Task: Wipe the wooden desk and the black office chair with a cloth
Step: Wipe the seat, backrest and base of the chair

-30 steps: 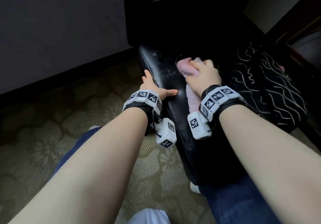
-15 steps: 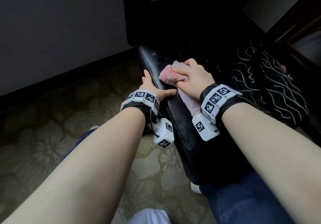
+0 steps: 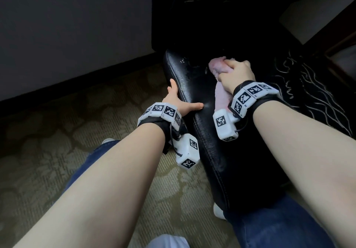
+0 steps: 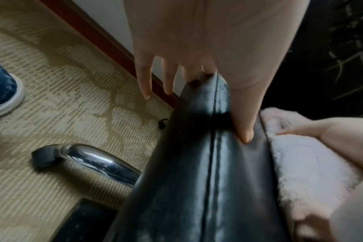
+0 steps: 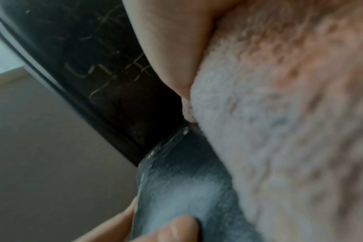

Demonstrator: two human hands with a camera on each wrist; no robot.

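Blue jeans (image 3: 273, 226) lowest in the head view, cut off at the edge. Black leather armrest (image 3: 210, 132) of the office chair, long and thin, running away toward the chair back. Left hand (image 3: 176, 101) holding its near left edge: thumb flat on top, fingers (image 4: 144, 78) straight down the side. Pink fluffy cloth (image 3: 221, 91) lying along the armrest top, just right of that thumb. Right hand (image 3: 236, 74) farther along, fingers curled tight over the bunched cloth end. Far end of the chair too dark to see. Right wrist view blurry.
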